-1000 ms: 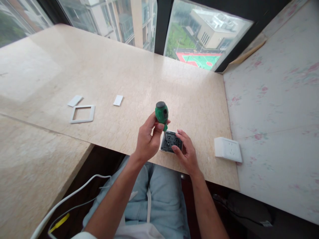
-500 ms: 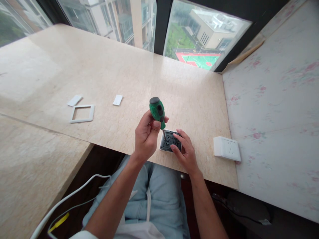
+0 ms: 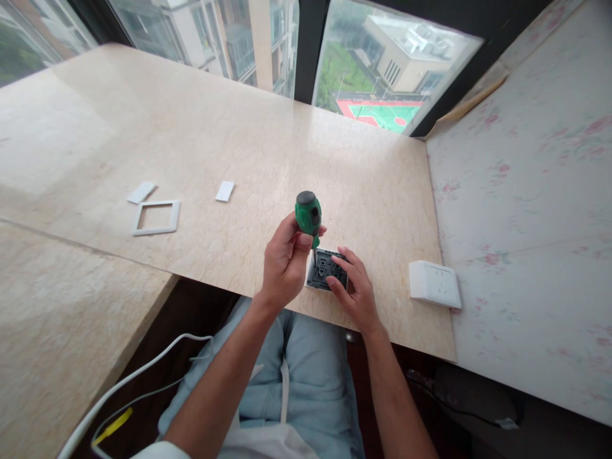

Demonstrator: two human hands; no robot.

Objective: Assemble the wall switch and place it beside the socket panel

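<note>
My left hand (image 3: 288, 258) is closed around a green and black screwdriver (image 3: 308, 213), held almost upright. Its shaft points down at the left part of a wall switch (image 3: 319, 273) with a dark inner face and white edges, lying on the stone counter. Whether the tip sits in a screw is too small to tell. My right hand (image 3: 356, 287) grips the switch from the right, thumb and fingers spread over its face and covering that side. Farther left lie a white frame (image 3: 176, 218) and two white cover pieces (image 3: 224, 191), (image 3: 142, 192).
A white socket box (image 3: 435, 284) stands on the right against the flowered wall (image 3: 521, 210). The counter (image 3: 229, 140) reaches back to the windows. Below its front edge are my legs (image 3: 310, 363) and a white cable (image 3: 138, 363) at the left.
The screwdriver handle and my left hand have shifted slightly right, and the screwdriver stands more upright. My right hand and the switch stay in place.
</note>
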